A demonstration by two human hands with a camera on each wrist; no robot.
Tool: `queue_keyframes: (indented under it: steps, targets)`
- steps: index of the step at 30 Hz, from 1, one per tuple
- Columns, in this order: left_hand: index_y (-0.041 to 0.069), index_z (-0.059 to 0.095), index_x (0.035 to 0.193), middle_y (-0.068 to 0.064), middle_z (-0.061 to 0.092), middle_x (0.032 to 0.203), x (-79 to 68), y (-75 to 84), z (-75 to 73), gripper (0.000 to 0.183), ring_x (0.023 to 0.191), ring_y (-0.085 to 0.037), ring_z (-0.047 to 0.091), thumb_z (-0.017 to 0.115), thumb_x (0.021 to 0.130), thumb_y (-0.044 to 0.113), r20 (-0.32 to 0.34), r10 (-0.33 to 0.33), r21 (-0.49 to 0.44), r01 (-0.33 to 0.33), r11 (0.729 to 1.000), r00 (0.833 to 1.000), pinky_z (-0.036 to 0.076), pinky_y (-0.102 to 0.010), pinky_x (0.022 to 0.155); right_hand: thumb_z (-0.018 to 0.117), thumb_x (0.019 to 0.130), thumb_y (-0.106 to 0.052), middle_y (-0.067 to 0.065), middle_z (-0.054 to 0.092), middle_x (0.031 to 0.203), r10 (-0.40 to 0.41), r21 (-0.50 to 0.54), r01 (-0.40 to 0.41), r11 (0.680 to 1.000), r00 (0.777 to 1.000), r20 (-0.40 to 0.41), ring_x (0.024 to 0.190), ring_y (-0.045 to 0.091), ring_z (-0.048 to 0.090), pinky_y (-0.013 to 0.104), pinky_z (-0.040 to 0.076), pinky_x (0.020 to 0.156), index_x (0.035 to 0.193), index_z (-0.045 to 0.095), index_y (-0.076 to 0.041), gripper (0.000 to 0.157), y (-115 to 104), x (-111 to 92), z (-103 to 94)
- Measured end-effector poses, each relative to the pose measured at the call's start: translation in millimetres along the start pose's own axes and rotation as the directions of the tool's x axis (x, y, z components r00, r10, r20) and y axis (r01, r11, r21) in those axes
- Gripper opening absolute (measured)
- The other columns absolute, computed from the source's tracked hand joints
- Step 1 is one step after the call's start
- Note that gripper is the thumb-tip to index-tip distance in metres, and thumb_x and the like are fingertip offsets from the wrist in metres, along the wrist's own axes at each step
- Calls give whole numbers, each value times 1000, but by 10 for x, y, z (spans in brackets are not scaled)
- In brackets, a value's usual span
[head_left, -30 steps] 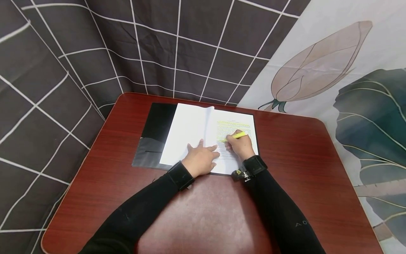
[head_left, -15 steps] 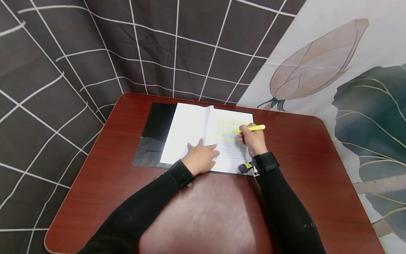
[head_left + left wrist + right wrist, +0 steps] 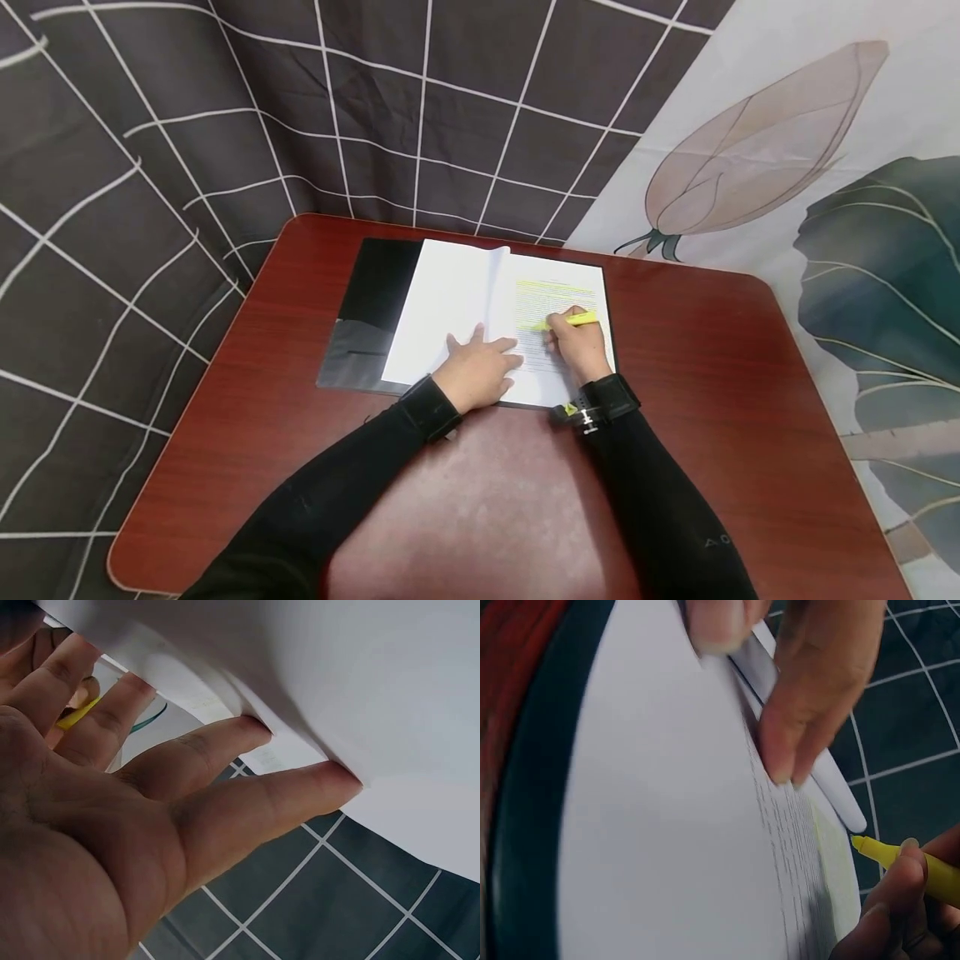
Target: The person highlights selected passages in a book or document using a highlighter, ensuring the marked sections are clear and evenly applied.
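A yellow highlighter (image 3: 573, 320) is pinched in my right hand (image 3: 583, 346), its tip over the middle lines of the printed page (image 3: 543, 379). In the right wrist view the highlighter (image 3: 889, 853) points toward the text from the lower right. Yellow strokes cover the upper lines of that page. My left hand (image 3: 477, 373) lies with spread fingers across the inner fold of the opened papers. Its fingertips press on the white sheets (image 3: 405, 735) in the left wrist view. The left-hand page (image 3: 442, 300) is blank.
Beneath the papers lies a black folder (image 3: 382, 279) with a pocket on its left flap. The folder sits near the back edge of a reddish-brown table (image 3: 712, 350). Behind stands a dark gridded curtain (image 3: 375, 108), beside a white cloth (image 3: 765, 50) printed with plant shapes.
My right hand moved right and up with the highlighter, then back left and down to a lower line. The left hand stayed in place on the pages.
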State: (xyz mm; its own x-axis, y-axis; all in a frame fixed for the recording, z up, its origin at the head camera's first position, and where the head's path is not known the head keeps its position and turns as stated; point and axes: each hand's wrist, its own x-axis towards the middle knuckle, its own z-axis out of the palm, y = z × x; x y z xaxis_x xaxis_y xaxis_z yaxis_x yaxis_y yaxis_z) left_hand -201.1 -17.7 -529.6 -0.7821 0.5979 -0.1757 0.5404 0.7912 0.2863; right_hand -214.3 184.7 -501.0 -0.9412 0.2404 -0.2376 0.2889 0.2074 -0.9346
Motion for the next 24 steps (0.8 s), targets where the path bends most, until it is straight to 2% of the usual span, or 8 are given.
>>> queue_keyframes:
  steps: [10,12,17,24]
  targets:
    - [34,67,160,7,50,180,6,35,-3,52,167,-61,35,72,110,45,12,-9,24,9,1000,1000,37,-97,113,67,107,-14,-7,69,69,3,-51,-1,999,1000,30,60,4,67,16,54,59,86,55,-13,24,22,-12,117]
    - [34,68,159,7,52,179,-37,63,-66,50,166,-61,38,72,110,43,16,-15,27,14,1000,1000,39,-95,113,68,107,-14,-7,69,68,2,-43,-1,999,1000,29,59,4,67,16,54,59,85,54,-13,26,27,-13,130]
    - [29,69,158,4,54,178,-195,191,-342,48,164,-62,41,71,111,38,22,-25,24,24,999,999,41,-93,114,69,106,-16,-7,70,68,2,-31,-1,1000,1000,20,60,3,67,16,53,59,84,52,-14,28,16,-14,127]
    - [35,70,157,7,54,177,-81,112,-124,48,164,-63,41,74,109,42,-3,-23,26,23,999,1000,40,-97,110,67,107,-18,-7,70,70,11,-78,-10,997,1000,20,61,5,66,17,50,59,85,54,-15,25,45,-47,148]
